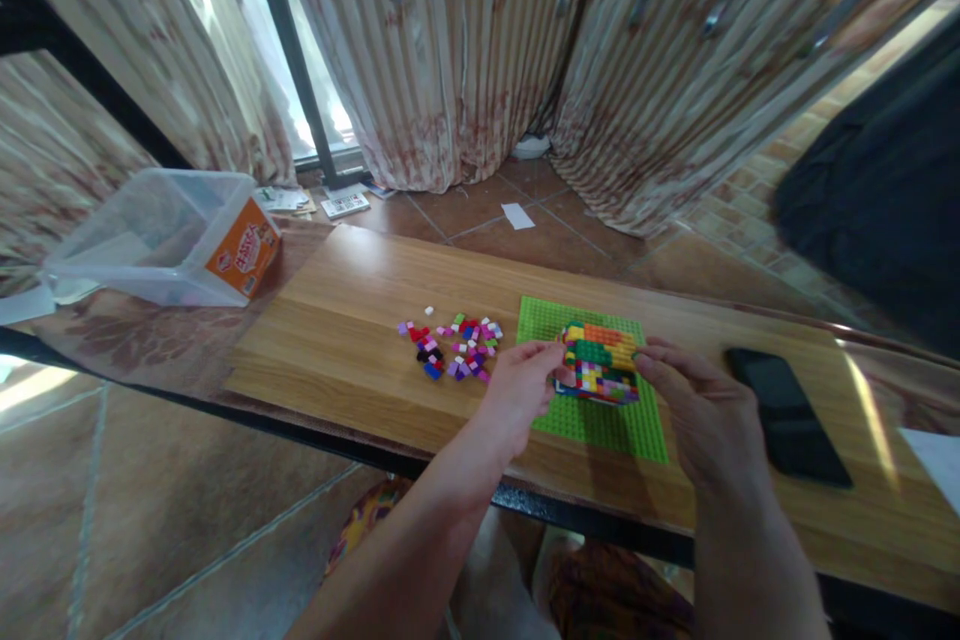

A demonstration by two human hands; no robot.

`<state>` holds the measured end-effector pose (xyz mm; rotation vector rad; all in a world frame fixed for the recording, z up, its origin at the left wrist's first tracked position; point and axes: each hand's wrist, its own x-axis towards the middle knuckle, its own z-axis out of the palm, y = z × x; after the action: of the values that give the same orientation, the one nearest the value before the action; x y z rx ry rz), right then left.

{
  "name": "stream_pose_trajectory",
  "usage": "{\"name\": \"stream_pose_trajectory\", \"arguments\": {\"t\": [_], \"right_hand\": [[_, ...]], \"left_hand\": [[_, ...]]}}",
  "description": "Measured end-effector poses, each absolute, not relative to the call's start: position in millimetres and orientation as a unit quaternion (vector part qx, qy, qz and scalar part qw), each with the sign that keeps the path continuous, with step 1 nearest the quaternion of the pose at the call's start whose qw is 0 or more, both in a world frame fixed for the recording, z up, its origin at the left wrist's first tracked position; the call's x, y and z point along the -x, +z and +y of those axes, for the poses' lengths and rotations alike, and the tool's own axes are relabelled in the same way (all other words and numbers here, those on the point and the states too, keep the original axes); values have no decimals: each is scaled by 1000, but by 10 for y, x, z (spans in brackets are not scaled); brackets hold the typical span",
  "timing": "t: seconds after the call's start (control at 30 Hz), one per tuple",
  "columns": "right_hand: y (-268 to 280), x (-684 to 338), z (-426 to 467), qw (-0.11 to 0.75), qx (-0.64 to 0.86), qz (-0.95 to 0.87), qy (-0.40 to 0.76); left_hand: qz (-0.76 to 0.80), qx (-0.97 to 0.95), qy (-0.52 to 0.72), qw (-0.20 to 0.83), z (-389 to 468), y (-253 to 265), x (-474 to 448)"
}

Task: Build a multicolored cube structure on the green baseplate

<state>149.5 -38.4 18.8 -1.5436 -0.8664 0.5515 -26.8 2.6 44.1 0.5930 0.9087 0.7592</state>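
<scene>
A small house-like block of multicoloured toy bricks (pixel 600 368), with orange, yellow and green pieces on its top, sits over a green baseplate (pixel 645 435). My left hand (pixel 529 378) is closed on the left side of this brick model, thumb and fingers against its wall. At the model's upper right corner, my right hand (pixel 697 405) has its thumb and forefinger pinched together. Whatever lies between those fingertips is too small to make out. Left of the baseplate is a scattered pile of loose bricks (pixel 469 350) in pink, purple, red, white, blue and black.
The wooden board (pixel 337 320) rests on a cloth-covered table. A dark phone (pixel 787 415) lies right of my right hand. At the far left stands a clear plastic bin (pixel 165 240) with an orange label. Behind the table hang striped curtains (pixel 450 50); papers lie on the floor.
</scene>
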Motion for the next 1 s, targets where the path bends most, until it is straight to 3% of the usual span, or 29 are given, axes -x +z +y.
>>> {"name": "stream_pose_trajectory", "arguments": {"t": [0.17,0.57,0.77,1.0], "right_hand": [[147,-1393,-312,590,656,-421,211],[92,-1064,-88,430,705,-563,35],[79,-1035,-68,432,726,-535,5],[104,-1105,-59,467,714,-519,49]], "left_hand": [[429,-277,349,786,23,453,252],[437,-332,369,750,18,426,175],[425,-382,375,730,15,351,140],[431,-418,377,706,16,278,119]]}}
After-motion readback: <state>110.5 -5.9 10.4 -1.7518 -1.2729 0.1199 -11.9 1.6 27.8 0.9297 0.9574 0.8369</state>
